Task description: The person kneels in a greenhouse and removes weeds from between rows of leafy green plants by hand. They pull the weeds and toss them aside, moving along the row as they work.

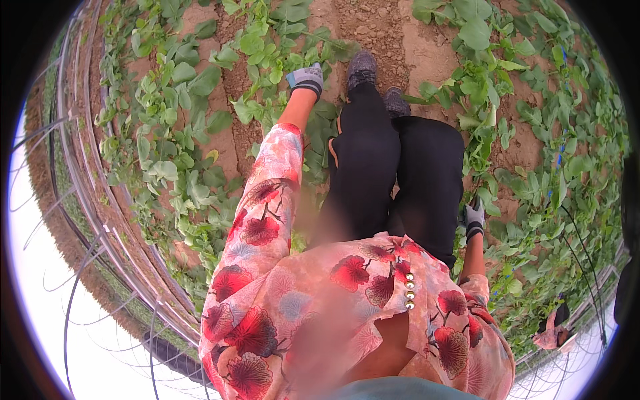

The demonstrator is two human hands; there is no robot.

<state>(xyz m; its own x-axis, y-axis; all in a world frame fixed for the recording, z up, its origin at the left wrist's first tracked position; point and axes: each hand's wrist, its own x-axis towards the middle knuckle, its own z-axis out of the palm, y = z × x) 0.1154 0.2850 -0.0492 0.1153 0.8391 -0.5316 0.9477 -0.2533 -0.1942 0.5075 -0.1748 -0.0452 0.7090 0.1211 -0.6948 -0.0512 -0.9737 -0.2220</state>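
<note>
My left hand (306,80), in a grey knit work glove with a dark cuff, reaches out ahead among the leaves of a row of green leafy plants (260,55). Foliage hides its fingertips, so whether it grips a stem does not show. Low beside my right thigh is my right hand (473,218), gloved the same way. It is next to the leaves of the right-hand row (482,130), its fingers small and partly hidden. My legs (372,155), in black trousers, are bent between the two rows. My grey shoes (361,70) rest on the soil.
Bare brown soil (375,25) runs between the rows. More leafy rows (172,100) grow at left and right. Thin metal hoops (80,270) curve along the left rim. Blue line (558,157) shows among the right plants. Another person (550,330) is far off, lower right.
</note>
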